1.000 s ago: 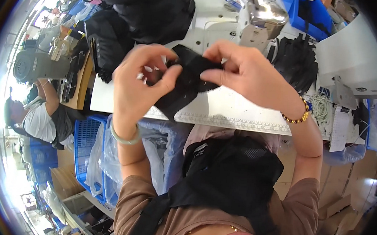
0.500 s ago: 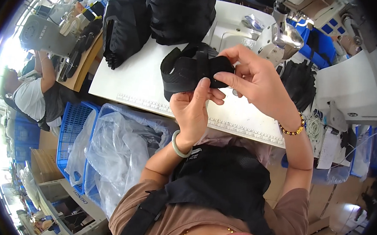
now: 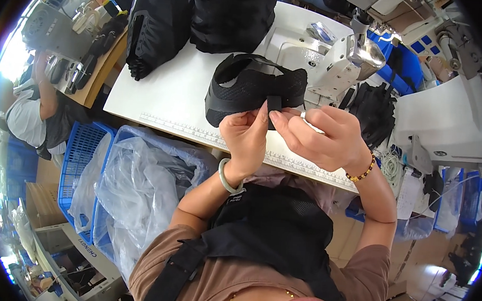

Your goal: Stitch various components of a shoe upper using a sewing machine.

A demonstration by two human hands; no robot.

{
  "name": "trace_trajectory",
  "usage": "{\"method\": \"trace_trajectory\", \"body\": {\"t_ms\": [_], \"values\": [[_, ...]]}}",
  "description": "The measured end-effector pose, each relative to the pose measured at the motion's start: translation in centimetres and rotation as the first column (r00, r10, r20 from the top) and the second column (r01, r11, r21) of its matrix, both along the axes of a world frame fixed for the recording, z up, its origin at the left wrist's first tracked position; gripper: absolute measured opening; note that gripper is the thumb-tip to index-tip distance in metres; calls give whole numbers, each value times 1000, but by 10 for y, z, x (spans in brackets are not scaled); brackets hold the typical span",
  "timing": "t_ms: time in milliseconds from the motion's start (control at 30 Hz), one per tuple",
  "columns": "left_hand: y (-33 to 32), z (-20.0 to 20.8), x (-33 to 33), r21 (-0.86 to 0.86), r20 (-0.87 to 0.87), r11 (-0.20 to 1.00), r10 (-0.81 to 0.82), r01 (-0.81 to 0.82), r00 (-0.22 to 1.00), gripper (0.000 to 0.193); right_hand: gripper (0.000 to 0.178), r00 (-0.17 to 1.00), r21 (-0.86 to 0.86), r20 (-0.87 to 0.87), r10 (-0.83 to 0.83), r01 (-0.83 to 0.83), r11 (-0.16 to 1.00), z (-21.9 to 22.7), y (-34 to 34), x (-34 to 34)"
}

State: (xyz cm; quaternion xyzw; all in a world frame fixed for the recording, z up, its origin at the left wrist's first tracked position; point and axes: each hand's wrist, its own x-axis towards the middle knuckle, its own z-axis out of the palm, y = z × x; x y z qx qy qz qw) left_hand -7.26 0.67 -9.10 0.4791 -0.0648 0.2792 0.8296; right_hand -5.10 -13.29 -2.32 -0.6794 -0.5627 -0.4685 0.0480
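A black mesh shoe upper (image 3: 236, 93), bent into a loop, is raised above the near part of the white table. My left hand (image 3: 245, 137) is closed on its near edge, thumb on top. A short flat black strap (image 3: 274, 103) stands out from the upper at that edge. My right hand (image 3: 326, 135) pinches at the strap's end, thumb and forefinger together, right beside my left thumb. Something small and white (image 3: 303, 115) shows at the right fingers; its kind is unclear.
Stacked black shoe uppers (image 3: 232, 18) and another bundle (image 3: 157, 30) stand at the back left of the table (image 3: 161, 97). A sewing machine (image 3: 339, 65) and black strips (image 3: 372, 112) are at right. Plastic-lined blue baskets (image 3: 87, 156) stand below left. A person (image 3: 28, 113) sits far left.
My right hand has come down from the upper's far right side to the strap at the near edge. The upper has turned and opened out; my left hand keeps its hold.
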Motion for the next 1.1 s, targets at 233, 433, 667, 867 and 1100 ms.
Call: {"method": "trace_trajectory", "body": {"t_ms": [233,433,667,867,1100], "values": [[3,-5,-4,-22,-33,1000,-16,15,999,9,32,1000,9,-28,-9,10,1000,-4,0,-1],[26,-9,-19,30,-160,890,-445,455,881,17,32,380,106,-924,-27,325,940,8,10,-22],[128,-24,-2,-406,-389,870,-440,279,809,30,34,836,-267,-547,39,-218,939,-24,30,-45],[263,-32,32,-49,37,929,-365,367,930,41,43,768,-180,-640,-27,-116,977,-44,33,-33],[375,-21,145,478,-305,877,112,50,946,24,34,643,-166,-762,-79,-76,983,-44,22,-18]]}}
